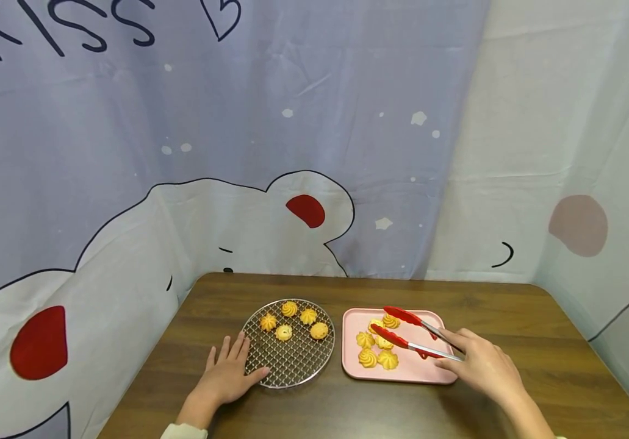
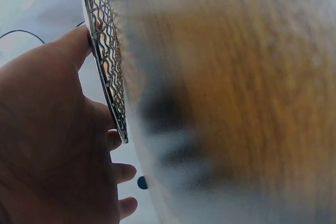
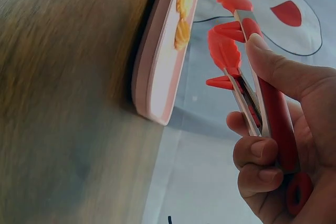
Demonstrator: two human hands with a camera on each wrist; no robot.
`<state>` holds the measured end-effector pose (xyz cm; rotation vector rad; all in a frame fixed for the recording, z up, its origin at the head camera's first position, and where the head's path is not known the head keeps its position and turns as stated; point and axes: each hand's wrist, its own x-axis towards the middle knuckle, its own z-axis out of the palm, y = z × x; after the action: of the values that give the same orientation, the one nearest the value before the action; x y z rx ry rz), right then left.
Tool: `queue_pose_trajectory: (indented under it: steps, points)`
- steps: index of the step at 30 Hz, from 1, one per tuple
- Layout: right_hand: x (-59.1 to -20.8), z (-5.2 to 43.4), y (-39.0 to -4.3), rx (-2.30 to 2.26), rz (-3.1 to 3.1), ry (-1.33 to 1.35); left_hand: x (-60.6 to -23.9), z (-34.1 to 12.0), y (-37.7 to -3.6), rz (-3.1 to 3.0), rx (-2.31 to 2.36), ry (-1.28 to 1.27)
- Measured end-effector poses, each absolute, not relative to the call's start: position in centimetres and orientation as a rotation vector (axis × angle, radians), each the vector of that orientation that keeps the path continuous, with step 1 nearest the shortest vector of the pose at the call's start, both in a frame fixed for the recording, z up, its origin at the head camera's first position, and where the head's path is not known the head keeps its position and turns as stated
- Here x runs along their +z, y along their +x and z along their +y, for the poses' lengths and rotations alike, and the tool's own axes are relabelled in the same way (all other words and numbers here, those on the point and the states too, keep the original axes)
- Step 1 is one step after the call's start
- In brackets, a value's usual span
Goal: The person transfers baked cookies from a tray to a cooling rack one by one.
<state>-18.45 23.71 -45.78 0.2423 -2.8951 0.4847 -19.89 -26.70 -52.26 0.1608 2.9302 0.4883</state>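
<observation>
With my right hand (image 1: pixel 487 364) I am gripping the red-tipped tongs (image 1: pixel 418 349), fingers curling round them, and their ends are standing apart over the piped cookies (image 1: pixel 367 358) on the pink tray (image 1: pixel 424 370). My left hand (image 1: pixel 225 375), fingers spread wide, is touching the round wire rack (image 1: pixel 292 363), where five more cookies (image 1: pixel 283 332) are sitting. The worktop (image 1: pixel 490 305) is supporting both.

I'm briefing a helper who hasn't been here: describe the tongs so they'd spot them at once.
On the brown table, find the pink rectangular tray, right of the round wire rack. The tongs extend over it from the person's right hand. Bright red tips and silver arms set them apart from the golden cookies on the tray.
</observation>
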Motion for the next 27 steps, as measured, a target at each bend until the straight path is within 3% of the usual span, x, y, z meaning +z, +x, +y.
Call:
queue_pose_trajectory:
  steps: [27]
  points:
    - [-47.2,26.3,-20.0,0.472,-2.965,0.205,-52.2,-26.7,-19.8,2.937,0.501,0.152]
